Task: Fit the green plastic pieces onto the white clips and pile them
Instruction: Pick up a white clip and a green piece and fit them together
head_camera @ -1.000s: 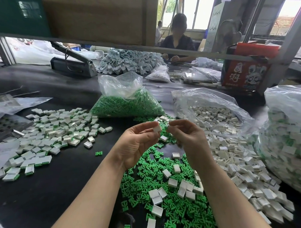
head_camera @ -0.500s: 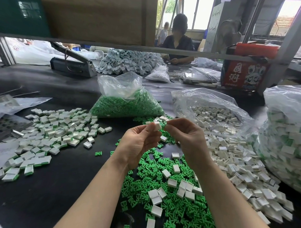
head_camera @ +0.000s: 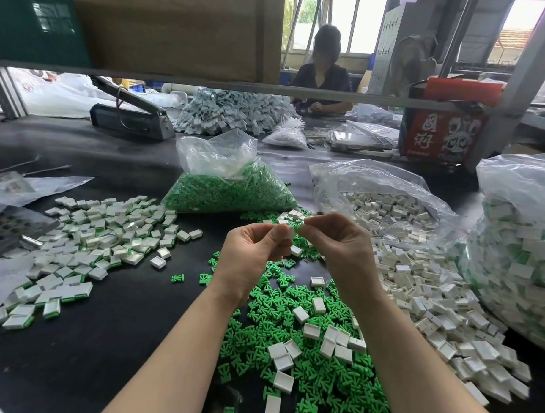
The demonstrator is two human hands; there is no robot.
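White clip (head_camera: 290, 232) pinched between both hands' fingers (head_camera: 276, 237).

A small white clip (head_camera: 289, 232) is pinched between the fingertips of the left hand (head_camera: 253, 255) and the right hand (head_camera: 340, 250), raised above the table (head_camera: 106, 339); a bit of green shows at its right edge, against the right hand's fingertips; loose green pieces (head_camera: 302, 374), small and T-shaped, lie heaped below and behind both hands, with bare white clips scattered on top; a broad spread of white clips (head_camera: 431, 301) lies right of the right hand; the pile of fitted clips (head_camera: 87, 246), white with green edges, lies well left of the left hand.
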